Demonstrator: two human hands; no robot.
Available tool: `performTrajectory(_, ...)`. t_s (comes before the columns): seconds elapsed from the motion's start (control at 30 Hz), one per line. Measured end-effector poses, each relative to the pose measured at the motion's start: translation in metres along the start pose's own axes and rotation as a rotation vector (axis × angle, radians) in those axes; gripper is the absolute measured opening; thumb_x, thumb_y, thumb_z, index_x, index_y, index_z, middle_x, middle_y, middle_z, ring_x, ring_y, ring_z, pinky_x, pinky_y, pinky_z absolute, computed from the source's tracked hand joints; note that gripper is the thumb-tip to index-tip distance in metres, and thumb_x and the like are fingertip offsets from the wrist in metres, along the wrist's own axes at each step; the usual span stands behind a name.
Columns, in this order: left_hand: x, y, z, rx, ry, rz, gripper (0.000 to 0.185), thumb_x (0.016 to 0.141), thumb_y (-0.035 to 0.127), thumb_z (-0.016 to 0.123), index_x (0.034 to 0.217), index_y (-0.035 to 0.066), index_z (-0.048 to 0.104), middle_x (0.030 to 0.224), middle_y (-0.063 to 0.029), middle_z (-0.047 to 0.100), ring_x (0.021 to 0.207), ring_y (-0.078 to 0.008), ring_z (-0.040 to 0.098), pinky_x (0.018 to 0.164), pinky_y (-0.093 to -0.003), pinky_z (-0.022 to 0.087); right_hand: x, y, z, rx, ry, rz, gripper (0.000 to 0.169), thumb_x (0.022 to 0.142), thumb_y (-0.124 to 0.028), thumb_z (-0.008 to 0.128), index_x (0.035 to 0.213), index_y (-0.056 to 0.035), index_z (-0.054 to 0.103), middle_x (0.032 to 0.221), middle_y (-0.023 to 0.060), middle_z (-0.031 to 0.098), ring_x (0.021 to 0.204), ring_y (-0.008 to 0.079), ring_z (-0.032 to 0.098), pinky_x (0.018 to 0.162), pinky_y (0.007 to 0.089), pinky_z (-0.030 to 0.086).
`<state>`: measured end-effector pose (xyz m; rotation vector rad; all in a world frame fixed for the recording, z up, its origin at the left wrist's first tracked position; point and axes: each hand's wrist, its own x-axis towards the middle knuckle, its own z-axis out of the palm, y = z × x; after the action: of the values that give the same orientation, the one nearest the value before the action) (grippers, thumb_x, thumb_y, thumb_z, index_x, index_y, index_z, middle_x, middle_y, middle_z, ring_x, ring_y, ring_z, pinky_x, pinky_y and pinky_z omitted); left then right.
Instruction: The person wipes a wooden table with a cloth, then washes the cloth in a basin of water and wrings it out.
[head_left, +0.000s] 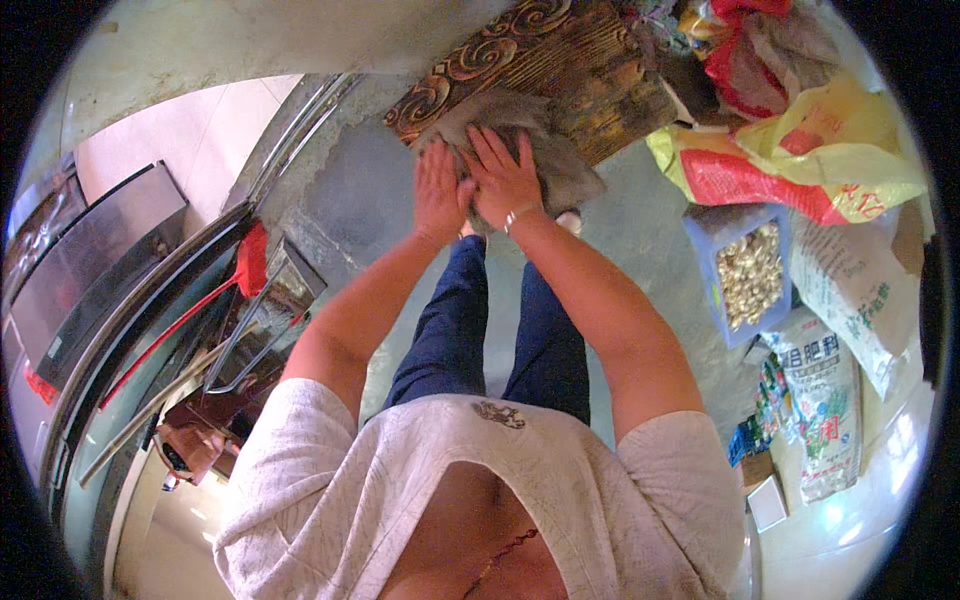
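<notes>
A crumpled grey-brown cloth (562, 169) lies over the near edge of a brown wood-grained panel (555, 82) with a scroll-patterned border. Whether that panel is solid wood or a printed mat, I cannot tell. My left hand (441, 187) rests flat on the left part of the cloth, fingers stretched forward and slightly blurred. Just beside it, my right hand (506, 176) lies palm down on the cloth with its fingers spread. The two thumbs are close together. Neither hand's fingers curl around the cloth, and the palms are hidden.
At right are a yellow-and-red woven sack (795, 161), a blue plastic crate (701, 259) of small pale pieces, and printed bags (821, 405). Leftward, a red-handled broom (253, 259) and a dustpan (281, 292) stand by a sliding-door track (296, 135).
</notes>
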<state>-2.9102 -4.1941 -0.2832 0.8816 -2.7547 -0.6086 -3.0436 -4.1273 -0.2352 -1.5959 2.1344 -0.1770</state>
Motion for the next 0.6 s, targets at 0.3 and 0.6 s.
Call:
performTrajectory(0.3, 0.186, 0.015, -0.008, 0.11, -0.113, -0.064, 0.065, 0.087, 0.048, 0.03, 0.127, -0.003, 0.034, 0.137, -0.0189, 0.027, 0.127, -0.031, 0.025, 0.104, -0.0435, 0.019, 0.112, 0.091, -0.07, -0.298, 0.28, 0.019, 0.05, 0.081, -0.037, 0.043, 0.129, -0.0267, 0.036, 0.14, 0.0003, 0.026, 0.129, 0.0226, 0.023, 0.104, 0.0481, 0.017)
performTrajectory(0.6, 0.094, 0.094, 0.023, 0.14, -0.257, 0.258, 0.064, 0.085, 0.048, 0.032, 0.129, 0.001, 0.034, 0.139, -0.0125, 0.027, 0.13, -0.0245, 0.021, 0.105, -0.0432, 0.013, -0.03, 0.096, -0.003, -0.12, 0.346, 0.331, 0.057, 0.076, -0.035, 0.046, 0.128, -0.0122, 0.04, 0.136, 0.0133, 0.03, 0.126, 0.0368, 0.023, 0.103, 0.0494, 0.018)
